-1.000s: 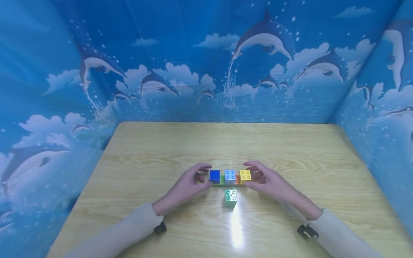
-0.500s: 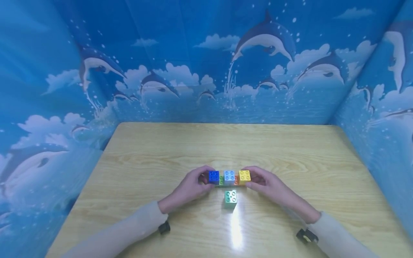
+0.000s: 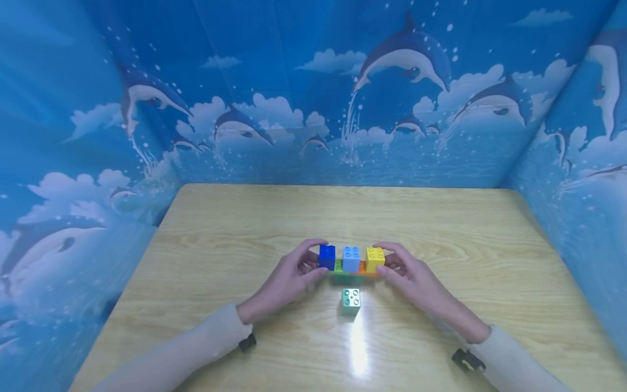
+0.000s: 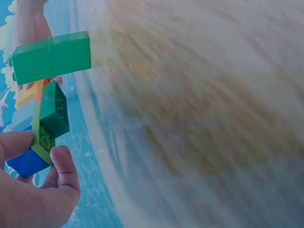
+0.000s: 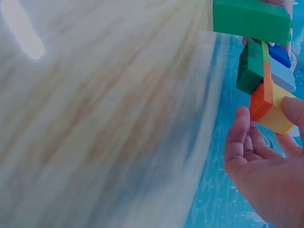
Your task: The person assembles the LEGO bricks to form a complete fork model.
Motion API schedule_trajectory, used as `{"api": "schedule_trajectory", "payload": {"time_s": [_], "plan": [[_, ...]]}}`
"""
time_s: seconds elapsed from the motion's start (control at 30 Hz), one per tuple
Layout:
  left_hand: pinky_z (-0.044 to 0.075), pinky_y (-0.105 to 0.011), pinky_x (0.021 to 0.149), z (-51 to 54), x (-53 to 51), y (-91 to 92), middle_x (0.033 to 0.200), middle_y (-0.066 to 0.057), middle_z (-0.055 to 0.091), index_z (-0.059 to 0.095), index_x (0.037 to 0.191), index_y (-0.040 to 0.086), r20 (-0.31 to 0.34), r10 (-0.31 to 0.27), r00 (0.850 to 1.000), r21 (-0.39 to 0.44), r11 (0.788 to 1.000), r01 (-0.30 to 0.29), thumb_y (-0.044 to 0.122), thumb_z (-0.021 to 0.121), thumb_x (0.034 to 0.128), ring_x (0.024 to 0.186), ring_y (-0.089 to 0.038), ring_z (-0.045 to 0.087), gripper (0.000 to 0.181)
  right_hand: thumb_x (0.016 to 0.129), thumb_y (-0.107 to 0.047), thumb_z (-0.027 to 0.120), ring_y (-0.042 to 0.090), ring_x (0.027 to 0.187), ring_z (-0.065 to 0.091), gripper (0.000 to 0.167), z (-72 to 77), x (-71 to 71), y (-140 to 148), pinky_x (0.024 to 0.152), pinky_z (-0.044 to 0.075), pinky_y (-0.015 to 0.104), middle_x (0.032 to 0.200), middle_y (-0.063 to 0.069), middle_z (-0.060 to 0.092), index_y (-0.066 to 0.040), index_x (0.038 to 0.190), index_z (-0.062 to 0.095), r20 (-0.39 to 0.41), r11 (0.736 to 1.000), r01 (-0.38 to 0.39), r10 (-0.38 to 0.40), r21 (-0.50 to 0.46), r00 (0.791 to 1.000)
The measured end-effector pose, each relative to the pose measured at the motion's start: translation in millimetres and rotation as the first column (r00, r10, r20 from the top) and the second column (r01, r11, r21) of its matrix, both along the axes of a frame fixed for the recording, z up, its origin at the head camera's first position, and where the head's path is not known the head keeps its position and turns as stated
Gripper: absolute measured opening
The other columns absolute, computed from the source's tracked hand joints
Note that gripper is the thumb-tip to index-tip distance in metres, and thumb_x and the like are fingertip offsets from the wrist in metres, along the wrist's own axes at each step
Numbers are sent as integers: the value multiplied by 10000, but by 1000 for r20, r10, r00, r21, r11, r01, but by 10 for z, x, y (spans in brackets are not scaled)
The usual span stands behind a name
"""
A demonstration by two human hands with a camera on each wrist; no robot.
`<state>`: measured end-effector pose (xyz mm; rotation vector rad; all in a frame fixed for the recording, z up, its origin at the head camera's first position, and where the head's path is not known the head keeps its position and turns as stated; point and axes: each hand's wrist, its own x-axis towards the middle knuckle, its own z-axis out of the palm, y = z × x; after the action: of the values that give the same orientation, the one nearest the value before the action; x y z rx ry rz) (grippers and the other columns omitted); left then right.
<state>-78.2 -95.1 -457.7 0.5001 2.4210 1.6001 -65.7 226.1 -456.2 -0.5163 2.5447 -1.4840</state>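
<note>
Between my hands hangs a joined row of toy building bricks, lifted off the table. On top are a dark blue brick (image 3: 327,258), a light blue brick (image 3: 351,259) and a yellow brick (image 3: 375,259). Below them run a lime green brick (image 4: 43,142) and an orange brick (image 5: 261,99), with a dark green brick (image 4: 54,110) underneath. My left hand (image 3: 289,275) pinches the dark blue end, thumb on the near side. The yellow end is held by my right hand (image 3: 416,280). Nearer to me a green brick stack (image 3: 350,301) stands upright on the table.
The wooden table (image 3: 245,218) reaches back to a blue dolphin-print curtain (image 3: 294,98), which also hangs at both sides. A bright light reflection lies on the tabletop in front of the green stack.
Both hands have come in from beside the row and now grip its two ends. The brick row has risen off the table and tilted slightly. The green stack stays put.
</note>
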Motion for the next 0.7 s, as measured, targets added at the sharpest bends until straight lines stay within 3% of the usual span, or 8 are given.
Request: {"api": "schedule_trajectory", "payload": {"time_s": [0.2, 0.37, 0.7], "plan": [[620, -377, 825, 102, 46, -4, 1149, 2, 748, 567, 1553, 231, -58, 13, 998, 17, 1000, -12, 101, 804, 998, 1014, -167, 698, 617, 1096, -140, 668, 223, 1044, 713, 474, 86, 43, -8, 856, 628, 343, 1195, 77, 759, -106, 1548, 531, -127, 1000, -14, 13, -9, 992], [628, -422, 814, 188, 143, -30, 1148, 36, 759, 588, 1529, 225, -100, -3, 995, 36, 999, 6, 103, 825, 982, 1013, -143, 707, 608, 1074, -83, 685, 170, 992, 710, 463, 204, 148, -29, 823, 630, 342, 1144, 36, 760, -97, 1518, 553, -202, 1000, -13, 13, 0, 979], [613, -334, 736, 288, 350, -71, 1140, 21, 773, 605, 1509, 176, -174, -21, 985, 71, 997, 34, 45, 841, 947, 976, -155, 722, 623, 1075, -85, 689, 131, 1009, 703, 445, 345, 312, -21, 847, 618, 324, 1128, -69, 743, -111, 1502, 569, -214, 999, -23, 28, 24, 977]]}}
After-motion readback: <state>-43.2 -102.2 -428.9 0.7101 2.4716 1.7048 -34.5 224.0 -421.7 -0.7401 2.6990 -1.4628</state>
